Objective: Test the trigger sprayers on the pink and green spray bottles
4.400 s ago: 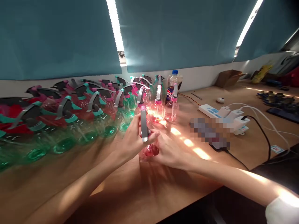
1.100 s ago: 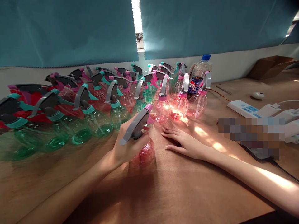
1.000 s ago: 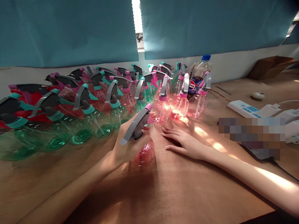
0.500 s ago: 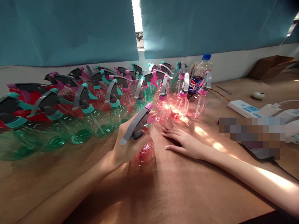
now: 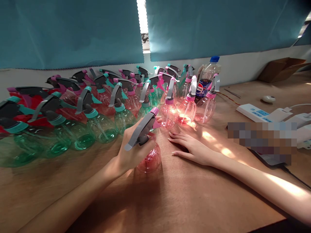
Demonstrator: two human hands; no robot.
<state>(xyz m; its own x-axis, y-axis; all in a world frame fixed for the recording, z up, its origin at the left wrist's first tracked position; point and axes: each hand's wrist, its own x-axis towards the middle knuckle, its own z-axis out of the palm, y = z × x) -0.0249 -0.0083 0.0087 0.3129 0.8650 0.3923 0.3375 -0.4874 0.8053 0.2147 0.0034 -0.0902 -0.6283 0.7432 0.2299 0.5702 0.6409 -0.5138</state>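
At the middle of the table (image 5: 194, 200), the left hand (image 5: 130, 147) grasps a pink sprayer (image 5: 151, 160) just below its head (image 5: 143, 128); the sprayer appears to stand on the surface. The right hand (image 5: 191, 147) lies palm down beside it, released and holding nothing. The head is mounted, so this unit is judged assembled; whether anything is left to fit cannot be determined. Behind stand green bottles (image 5: 97, 127) and pink bottles (image 5: 168, 113), heads fitted, several showing dip tubes (image 5: 205, 110). Their liquid level is indeterminate. The cola bottle (image 5: 205, 82) contains dark liquid.
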